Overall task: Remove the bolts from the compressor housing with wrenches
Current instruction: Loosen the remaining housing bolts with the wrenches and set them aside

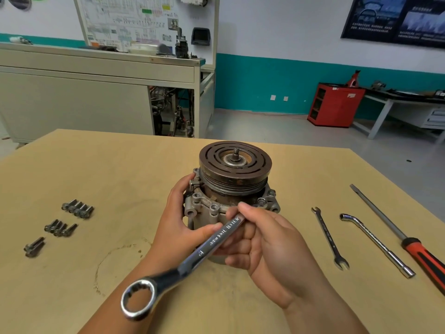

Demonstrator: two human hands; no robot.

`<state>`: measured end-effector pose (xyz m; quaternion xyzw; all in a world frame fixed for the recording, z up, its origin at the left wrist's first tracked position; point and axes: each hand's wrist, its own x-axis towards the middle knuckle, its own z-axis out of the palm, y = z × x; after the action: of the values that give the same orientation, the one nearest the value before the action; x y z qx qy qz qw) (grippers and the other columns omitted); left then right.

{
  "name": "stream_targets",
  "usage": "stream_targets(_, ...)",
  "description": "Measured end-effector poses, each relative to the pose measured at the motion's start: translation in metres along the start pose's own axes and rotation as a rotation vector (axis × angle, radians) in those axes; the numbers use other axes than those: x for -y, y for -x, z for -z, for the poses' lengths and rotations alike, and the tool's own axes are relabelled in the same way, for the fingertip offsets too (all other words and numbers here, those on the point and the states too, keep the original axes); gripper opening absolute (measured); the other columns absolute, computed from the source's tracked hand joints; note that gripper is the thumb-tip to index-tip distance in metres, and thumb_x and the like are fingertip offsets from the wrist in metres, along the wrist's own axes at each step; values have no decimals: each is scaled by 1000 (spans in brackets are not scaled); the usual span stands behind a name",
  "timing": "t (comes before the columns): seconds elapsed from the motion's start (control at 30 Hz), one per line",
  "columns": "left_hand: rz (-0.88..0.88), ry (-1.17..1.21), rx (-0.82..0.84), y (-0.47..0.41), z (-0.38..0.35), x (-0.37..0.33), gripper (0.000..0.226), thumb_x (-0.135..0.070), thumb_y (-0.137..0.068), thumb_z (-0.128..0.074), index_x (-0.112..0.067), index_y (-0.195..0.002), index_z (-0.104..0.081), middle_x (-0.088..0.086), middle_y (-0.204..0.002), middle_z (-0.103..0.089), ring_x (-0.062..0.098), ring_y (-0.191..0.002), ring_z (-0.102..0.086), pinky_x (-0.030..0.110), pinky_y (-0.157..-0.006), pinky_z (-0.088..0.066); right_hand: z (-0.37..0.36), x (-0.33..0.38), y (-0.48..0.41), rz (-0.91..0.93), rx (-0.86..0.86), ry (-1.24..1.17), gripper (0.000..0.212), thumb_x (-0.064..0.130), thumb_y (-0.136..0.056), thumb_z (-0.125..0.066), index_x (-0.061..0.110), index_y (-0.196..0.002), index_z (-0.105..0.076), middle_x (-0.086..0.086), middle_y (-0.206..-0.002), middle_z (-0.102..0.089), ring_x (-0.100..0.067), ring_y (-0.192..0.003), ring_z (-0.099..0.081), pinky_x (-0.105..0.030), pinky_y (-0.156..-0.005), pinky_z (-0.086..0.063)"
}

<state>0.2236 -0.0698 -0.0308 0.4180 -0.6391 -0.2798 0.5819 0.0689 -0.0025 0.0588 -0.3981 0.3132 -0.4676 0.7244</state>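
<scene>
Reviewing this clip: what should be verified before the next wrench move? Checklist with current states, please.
1. Grey metal compressor housing steadied: ok, left hand grips its side.
2. Chrome combination wrench held: ok, right hand grips its shaft.
3. Wrench's far end seated on a bolt: cannot tell, hidden behind that hand.
4. All bolts out: not ok, a bolt head shows on the flange's right.
5. Removed silver bolts set aside: ok, grouped on the wooden table.

bright, even indoor light | soft faint shadows | wide-angle bending at edges | background slightly soft
</scene>
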Motion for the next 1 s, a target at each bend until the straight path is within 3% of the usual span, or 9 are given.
stream_targets(0.1, -12, -8, 7, 0, 1, 0, 92, -51, -54, -80, -42, -135, -37, -5, -136, -51, 2, -122, -51, 9, -94, -39, 4, 4, -1, -60, 44, 18, 28, 29, -68, -51, 14, -50, -66, -9, -45, -58, -17, -37, -59, -17, -32, -42)
stream_targets(0.2, -20, -6, 15, 0, 1, -1, 91, -51, -54, -78, -39, -134, -36, -5, -139, -47, 2, -125, -48, 10, -97, -37, 20, 19, 1, -193, 137, 76, 27, 30, -67, -48, 18, -44, -58, 3, -36, -42, -9, -27, -43, -16, -30, -32)
stream_targets(0.37, 12, 17, 25, 0, 2, -1, 92, -51, -54, -78, -40, -135, -35, -8, -142, -45, -3, -125, -46, 7, -95, -38, 67, 66, -7, -488, 356, 450, 32, 26, -79, -43, 20, -50, -56, 3, -35, -34, -6, -24, -32, -13, -29, -30)
stream_targets(0.5, 21, 6, 23, 1, 2, 0, 92, -53, -54, -78, -44, -135, -34, -11, -142, -45, -2, -126, -46, 11, -98, -38, 80, 100, -21, -616, 400, 726, 31, 28, -86, -44, 20, -58, -55, 8, -41, -32, -3, -34, -30, -13, -36, -29)
stream_targets(0.7, 23, -10, 24, 1, 2, 2, 92, -56, -54, -78, -48, -134, -33, -13, -142, -45, 0, -127, -45, 12, -100, -38, 70, 122, -19, -483, 360, 1254, 34, 54, -83, -48, 29, -62, -57, 13, -62, -53, -3, -58, -50, -21, -61, -46)
stream_targets(0.87, 9, -8, 26, 1, 2, 4, 90, -55, -56, -78, -48, -134, -34, -13, -142, -45, 3, -129, -45, 15, -102, -38, 73, 127, -6, -531, 306, 1303, 29, 37, -97, -40, 15, -89, -58, -3, -66, -67, -12, -52, -63, -21, -52, -50)
stream_targets(1.0, 15, -6, 33, 1, 3, 4, 91, -56, -56, -78, -48, -135, -34, -13, -142, -45, 4, -129, -45, 14, -101, -39, 71, 138, -1, -595, 350, 1332, 25, 30, -98, -40, 20, -86, -59, -3, -76, -71, -21, -68, -70, -22, -58, -52)
